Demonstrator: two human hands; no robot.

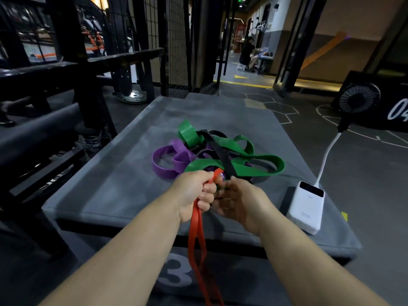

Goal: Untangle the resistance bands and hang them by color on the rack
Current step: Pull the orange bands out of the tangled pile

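A tangle of resistance bands lies on a grey padded box (106,186): green bands (249,166), purple bands (165,164) and a black band (218,151) woven through each other. My left hand (194,195) grips a red band (196,235), which hangs down over the box's front edge. My right hand (238,199) is curled at the near edge of the tangle, its fingers on the black band where it meets the green one; what exactly the fingers hold is hidden.
A white power bank (306,208) with a white cable lies on the box's right side, feeding a small fan (357,100). A black metal rack (66,85) stands to the left. A person sits far down the corridor (247,54).
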